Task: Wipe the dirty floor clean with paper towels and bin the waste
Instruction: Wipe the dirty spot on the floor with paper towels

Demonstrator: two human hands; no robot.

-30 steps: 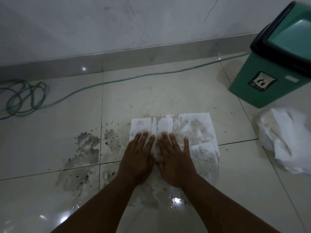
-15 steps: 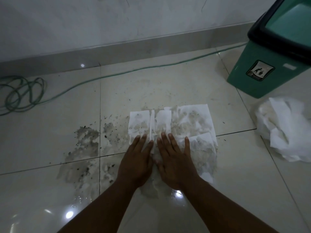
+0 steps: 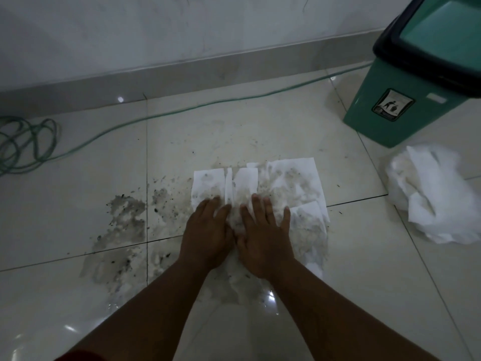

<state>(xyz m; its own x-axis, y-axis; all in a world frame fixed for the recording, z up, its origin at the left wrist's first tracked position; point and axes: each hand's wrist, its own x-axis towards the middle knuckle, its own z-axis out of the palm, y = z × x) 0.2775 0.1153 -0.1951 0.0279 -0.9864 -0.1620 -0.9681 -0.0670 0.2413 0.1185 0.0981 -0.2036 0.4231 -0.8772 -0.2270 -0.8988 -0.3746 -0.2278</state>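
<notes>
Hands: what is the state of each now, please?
Left hand: open, flat on the paper towels.
Right hand: open, flat on them too.

1. Your view is dim and grey-green, with low contrast throughout.
2. Small white glare spots sit on the glossy floor (image 3: 260, 131).
3. The bin (image 3: 406, 100) and crumpled towel pile (image 3: 440, 201) look soft and smeared.
4. The baseboard (image 3: 182, 74) bows from wide-angle distortion.

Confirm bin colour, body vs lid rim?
Bin has a green body, a black lid rim and a lighter green flap; it shows in the head view, at the upper right.
</notes>
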